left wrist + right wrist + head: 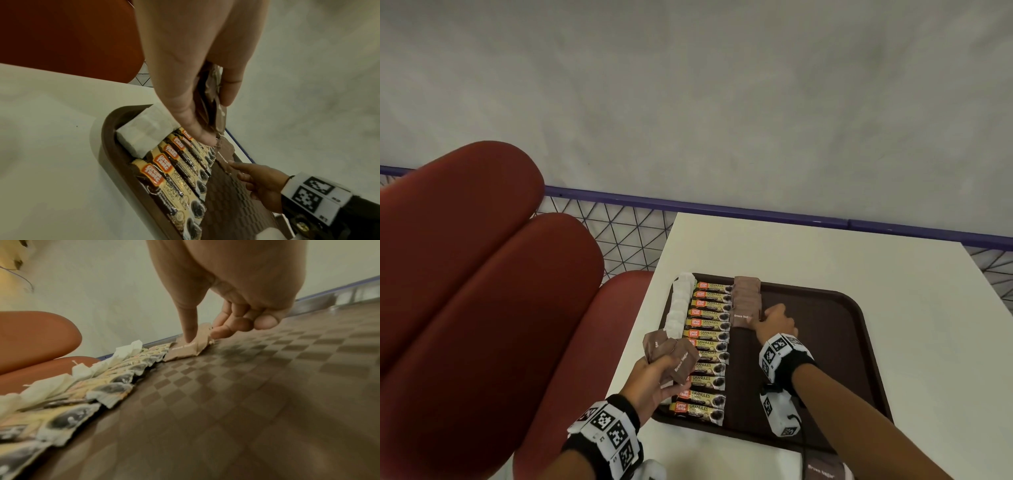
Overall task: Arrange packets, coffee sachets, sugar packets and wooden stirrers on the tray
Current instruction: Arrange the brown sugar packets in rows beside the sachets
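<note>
A brown tray (825,359) lies on the white table (825,246). Along its left side run a column of white packets (679,305), a column of coffee sachets (709,346) and a short row of brown sugar packets (747,294). My left hand (654,380) grips a bundle of brown sugar packets (671,356) above the tray's left edge. My right hand (774,318) is at the near end of the sugar row. Its index finger (188,331) presses down on the nearest sugar packet (185,348), and the other fingers are curled beside it.
Red seat cushions (465,274) fill the left. A purple rail with wire mesh (688,202) runs behind the table. The tray's right half (246,386) is bare checkered surface. One more brown sugar packet (822,474) lies at the table's near edge.
</note>
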The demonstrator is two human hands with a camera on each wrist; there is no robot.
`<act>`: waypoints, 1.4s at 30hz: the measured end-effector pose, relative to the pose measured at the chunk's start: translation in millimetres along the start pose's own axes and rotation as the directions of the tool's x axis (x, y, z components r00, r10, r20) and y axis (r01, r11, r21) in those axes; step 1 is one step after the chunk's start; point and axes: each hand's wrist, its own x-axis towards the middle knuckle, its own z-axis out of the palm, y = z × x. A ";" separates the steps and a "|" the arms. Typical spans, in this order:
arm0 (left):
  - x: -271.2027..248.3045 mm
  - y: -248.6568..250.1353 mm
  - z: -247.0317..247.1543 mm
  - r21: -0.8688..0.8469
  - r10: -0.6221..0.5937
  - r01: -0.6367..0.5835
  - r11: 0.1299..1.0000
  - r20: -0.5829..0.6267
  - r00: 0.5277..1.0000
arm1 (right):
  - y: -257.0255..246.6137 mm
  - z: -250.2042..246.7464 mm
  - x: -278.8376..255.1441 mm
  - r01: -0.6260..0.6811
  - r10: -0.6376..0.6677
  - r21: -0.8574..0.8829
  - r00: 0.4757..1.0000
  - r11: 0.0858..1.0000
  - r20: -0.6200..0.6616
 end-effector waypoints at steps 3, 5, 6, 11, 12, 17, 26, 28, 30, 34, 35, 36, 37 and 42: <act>-1.6 -0.4 3.0 0.030 0.025 -0.024 0.999 -0.024 0.999 | 0.4 -9.7 -7.7 0.067 -0.067 0.002 0.998 0.998 -0.021; -1.6 -2.1 4.6 0.044 0.041 -0.039 0.998 -0.041 0.998 | 1.0 -12.9 -13.8 0.129 -0.129 0.025 0.992 0.991 0.009; -1.5 -3.1 5.2 0.044 0.046 -0.044 0.998 -0.048 0.998 | 1.7 -13.1 -16.9 0.160 -0.163 0.069 0.986 0.985 0.042; -4.4 -5.8 11.0 0.064 0.061 -0.058 0.996 -0.050 0.997 | -2.1 -14.4 -49.3 0.283 -0.374 0.344 0.897 0.895 0.234; -5.5 -6.1 12.8 0.063 0.065 -0.061 0.996 -0.050 0.997 | -4.8 -14.4 -56.5 0.310 -0.424 0.380 0.866 0.871 0.265; -10.8 -8.4 20.4 0.071 0.069 -0.068 0.995 -0.023 0.997 | -12.8 -7.2 -80.1 0.349 -0.564 0.478 0.699 0.806 0.440; -12.3 -8.3 21.1 -0.058 0.021 -0.021 0.998 0.006 1.000 | -9.6 -2.3 -76.6 0.314 -0.540 0.475 0.697 0.822 0.472; -11.5 -7.0 18.8 -0.088 0.009 -0.009 0.996 -0.002 1.000 | -7.7 -5.5 -68.3 0.269 -0.481 0.470 0.771 0.840 0.417; -10.4 -5.8 16.1 -0.100 0.003 -0.006 0.995 -0.025 1.000 | -4.0 -9.1 -55.3 0.216 -0.371 0.424 0.869 0.880 0.327; -7.1 -7.4 11.8 -0.071 0.006 -0.011 0.997 -0.069 0.998 | 6.1 -10.9 -25.5 0.055 -0.109 0.298 0.980 0.953 0.169; -5.6 -8.2 10.7 -0.060 0.011 -0.016 0.998 -0.081 0.997 | 7.3 -11.5 -20.1 0.018 -0.061 0.288 0.988 0.958 0.140; -4.4 -8.9 9.7 -0.048 0.015 -0.019 0.999 -0.089 0.996 | 8.0 -12.3 -16.0 -0.007 -0.030 0.296 0.992 0.955 0.122; -3.5 -9.2 8.7 -0.038 0.018 -0.022 0.999 -0.094 0.995 | 7.5 -12.8 -14.1 -0.026 -0.011 0.310 0.993 0.950 0.117; -0.6 -9.6 3.4 -0.028 0.038 -0.041 0.999 -0.096 0.995 | 4.7 -3.6 -12.1 -0.035 -0.001 0.282 0.992 0.959 0.127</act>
